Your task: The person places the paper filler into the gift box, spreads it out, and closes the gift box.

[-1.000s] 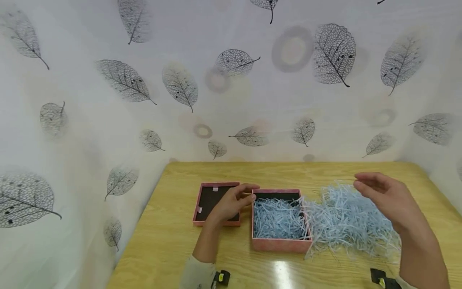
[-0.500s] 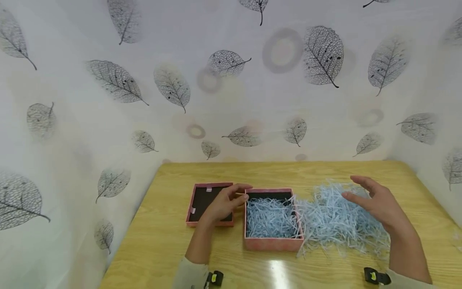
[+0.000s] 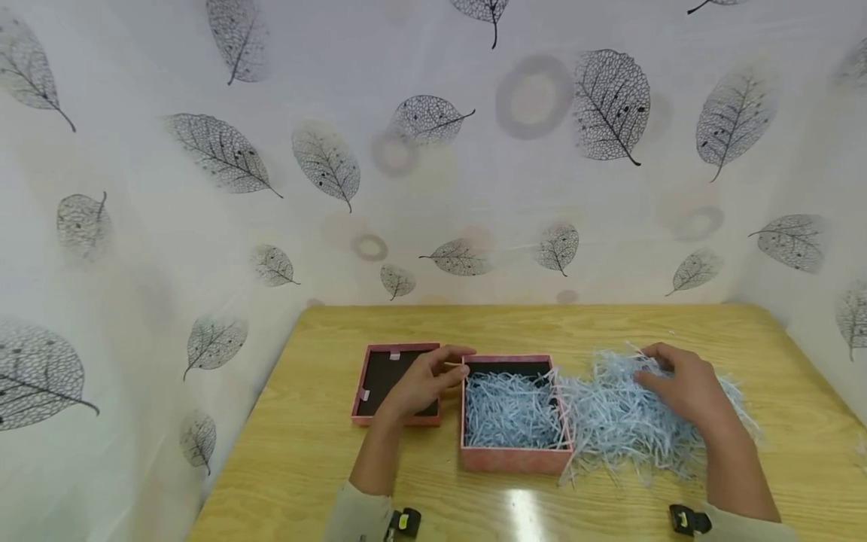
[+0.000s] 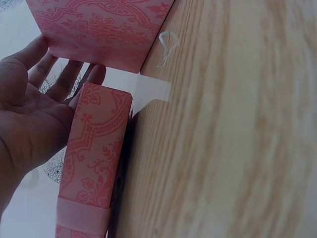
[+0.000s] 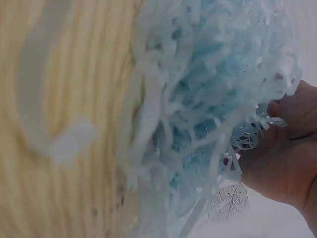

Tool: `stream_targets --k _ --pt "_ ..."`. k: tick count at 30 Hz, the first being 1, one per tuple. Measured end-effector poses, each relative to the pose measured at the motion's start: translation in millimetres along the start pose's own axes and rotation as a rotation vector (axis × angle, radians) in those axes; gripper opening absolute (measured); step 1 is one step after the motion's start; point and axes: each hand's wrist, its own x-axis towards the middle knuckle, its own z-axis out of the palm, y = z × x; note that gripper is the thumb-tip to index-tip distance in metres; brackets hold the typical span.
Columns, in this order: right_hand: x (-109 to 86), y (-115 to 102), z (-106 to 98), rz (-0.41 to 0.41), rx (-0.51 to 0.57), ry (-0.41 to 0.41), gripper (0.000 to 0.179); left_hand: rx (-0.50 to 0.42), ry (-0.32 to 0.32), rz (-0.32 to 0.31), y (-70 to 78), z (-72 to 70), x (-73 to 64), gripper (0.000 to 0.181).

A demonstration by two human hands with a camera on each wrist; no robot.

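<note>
A pink patterned box [image 3: 518, 459] with a dark inside stands on the table, partly filled with blue shredded paper [image 3: 511, 410]. My left hand [image 3: 421, 382] touches the box's left wall near its back corner, thumb by the rim, fingers relaxed. In the left wrist view, the left hand [image 4: 34, 109] has its fingertips at the box's patterned wall [image 4: 106, 34]. A loose pile of pale blue shredded paper [image 3: 619, 421] lies right of the box. My right hand [image 3: 687, 388] is down on this pile, thumb and forefinger apart; paper hides other fingers. In the right wrist view, strands cover its fingertips.
The box's lid [image 3: 393, 380] lies inside-up left of the box, partly under my left forearm. Strands hang over the box's right rim. A loose strand [image 4: 168, 47] lies on the wooden table [image 3: 325, 361]. A leaf-patterned curtain [image 3: 433, 188] stands behind.
My right hand has come down and left onto the shredded paper, pressing the top of the pile lower. My left hand has stayed at the box. The head view has shifted slightly.
</note>
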Motion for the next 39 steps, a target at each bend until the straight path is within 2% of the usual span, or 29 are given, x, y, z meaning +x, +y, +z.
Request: stream_targets --k 4,9,14,21,30,33,39 --pt "-5.1 -4 -8 -0.008 0.019 0.080 0.044 -0.008 -0.002 0.000 -0.1 -0.1 -0.4 0.039" --pt "-13.2 -17 -21 0.007 0.077 0.201 0.045 -0.003 -0.003 0.016 0.9 -0.1 0.2 0.039" --pt "-21.4 -32 -33 0.019 0.091 0.324 0.044 0.000 -0.005 0.019 1.2 -0.4 1.1 0.040" --pt "-28.7 -47 -42 0.041 0.113 0.498 0.035 -0.010 -0.007 0.018 0.9 -0.6 0.8 0.038" --pt "-34.4 -65 -45 0.089 0.239 0.662 0.026 -0.003 -0.016 0.025 0.5 -0.8 0.2 0.039" --pt "-35.6 -71 -45 0.063 0.255 0.710 0.024 -0.001 -0.019 0.027 1.6 -1.0 0.4 0.039" --pt "-34.4 -83 -49 0.001 0.290 0.735 0.021 0.011 -0.024 0.022 2.2 -1.6 -0.2 0.039"
